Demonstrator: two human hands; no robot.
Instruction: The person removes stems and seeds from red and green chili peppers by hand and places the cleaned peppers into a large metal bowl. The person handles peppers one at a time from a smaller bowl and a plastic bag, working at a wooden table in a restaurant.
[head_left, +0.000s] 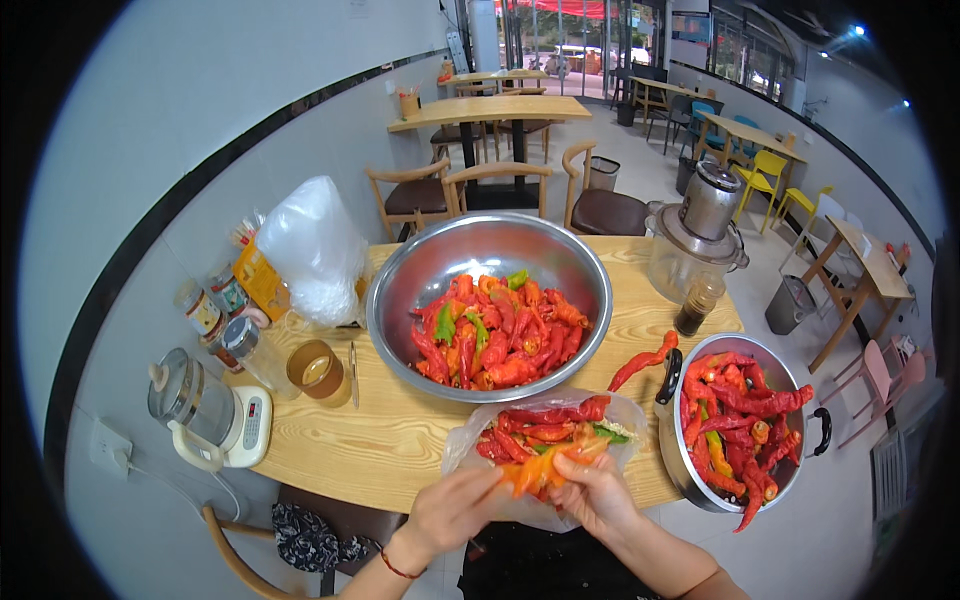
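Both my left hand (457, 504) and my right hand (592, 491) grip an orange-red chili pepper (536, 474) between them. Just beneath is a clear plastic bag (459, 442) with red pepper pieces, a green piece and pale seeds in it. Behind the bag stands a large stainless steel bowl (379, 330), partly filled with red and green pepper pieces (499, 337). To the right, a two-handled metal pot (679, 469) is heaped with red chili peppers (739, 420). One long red pepper (641, 361) lies on the wooden table between bowl and pot.
An electric glass kettle (199, 409), an amber glass cup (319, 375), jars and a bulging plastic bag (311, 251) stand at the left. A food chopper (697, 232) and a bottle of dark contents (699, 304) stand at the back right. A chair (247, 562) is at the lower left.
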